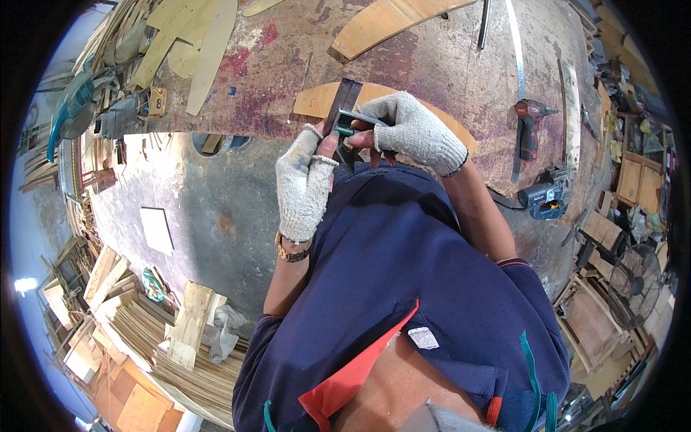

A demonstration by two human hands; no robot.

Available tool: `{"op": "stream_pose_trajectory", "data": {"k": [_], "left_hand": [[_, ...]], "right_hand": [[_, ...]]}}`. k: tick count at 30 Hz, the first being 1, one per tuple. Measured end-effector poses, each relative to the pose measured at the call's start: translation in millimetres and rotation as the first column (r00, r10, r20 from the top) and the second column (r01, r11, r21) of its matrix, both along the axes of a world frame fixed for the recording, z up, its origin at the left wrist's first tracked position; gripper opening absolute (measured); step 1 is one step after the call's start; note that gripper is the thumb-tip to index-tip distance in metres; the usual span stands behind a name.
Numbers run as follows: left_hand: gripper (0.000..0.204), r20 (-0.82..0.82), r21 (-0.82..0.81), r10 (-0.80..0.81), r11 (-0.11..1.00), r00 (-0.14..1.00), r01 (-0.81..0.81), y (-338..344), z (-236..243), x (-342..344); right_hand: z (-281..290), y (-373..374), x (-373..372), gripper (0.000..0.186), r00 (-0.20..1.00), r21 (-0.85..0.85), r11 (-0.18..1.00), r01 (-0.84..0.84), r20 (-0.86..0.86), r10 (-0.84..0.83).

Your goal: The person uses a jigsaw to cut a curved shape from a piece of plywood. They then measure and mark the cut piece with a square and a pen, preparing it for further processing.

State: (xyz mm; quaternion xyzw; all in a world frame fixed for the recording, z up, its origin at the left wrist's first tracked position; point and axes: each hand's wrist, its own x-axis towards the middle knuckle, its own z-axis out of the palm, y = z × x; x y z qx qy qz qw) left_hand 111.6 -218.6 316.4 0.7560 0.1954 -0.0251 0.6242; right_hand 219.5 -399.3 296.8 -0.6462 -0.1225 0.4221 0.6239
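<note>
Close to my body, at the near edge of the workbench [277, 119], both hands hold a dark metal tool [341, 102] with a long flat bar, a crossing metal piece and a small green part. My left hand [306, 180], in a white knitted glove with bare fingertips, is closed on the flat bar's lower end. From the other side my right hand [414, 129], gloved the same way, is closed round the crosspiece and green part. Its fingers partly hide the tool, so its exact kind is unclear. Behind the hands lies a curved wooden piece [314, 100], flat on the bench.
Another curved board [392, 27] lies farther back. At right are a red-black cordless drill [531, 129], a long metal strip [515, 43] and a blue-black power tool [545, 196]. A teal saw [72, 108] stands at far left. Stacked wood strips [162, 360] and a fan [635, 284] flank me.
</note>
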Motion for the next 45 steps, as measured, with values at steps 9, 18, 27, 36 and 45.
{"op": "stream_pose_trajectory", "data": {"k": [9, 18, 27, 36, 45], "left_hand": [[0.034, 0.003, 0.009, 0.004, 1.0, 1.0, -0.004, 1.1, -4.0, 1.4], [0.033, -0.01, -0.011, 0.011, 1.0, 1.0, -0.011, 0.1, -0.8, 2.7], [0.034, 0.015, 0.015, -0.017, 1.0, 1.0, 0.017, 1.4, -0.4, 4.0], [0.032, -0.022, 0.045, -0.051, 0.998, 0.998, 0.052, 3.6, 1.5, 2.2], [0.034, 0.008, 0.082, -0.064, 0.995, 0.998, 0.063, 5.1, -2.9, 0.7]], "right_hand": [[2.5, -1.3, 2.4, 0.028, 1.0, 0.017, 1.0, -0.011, -0.004, 0.011], [-2.6, -2.3, 4.6, 0.028, 0.999, 0.018, 0.999, -0.035, 0.016, 0.035], [4.0, -0.2, 2.8, 0.024, 1.0, 0.005, 1.0, -0.004, -0.01, 0.004], [0.3, -0.9, 2.0, 0.021, 1.0, 0.008, 1.0, -0.012, 0.001, 0.012], [0.4, 1.6, -4.0, 0.02, 0.999, 0.022, 0.999, 0.03, -0.029, -0.029]]}}
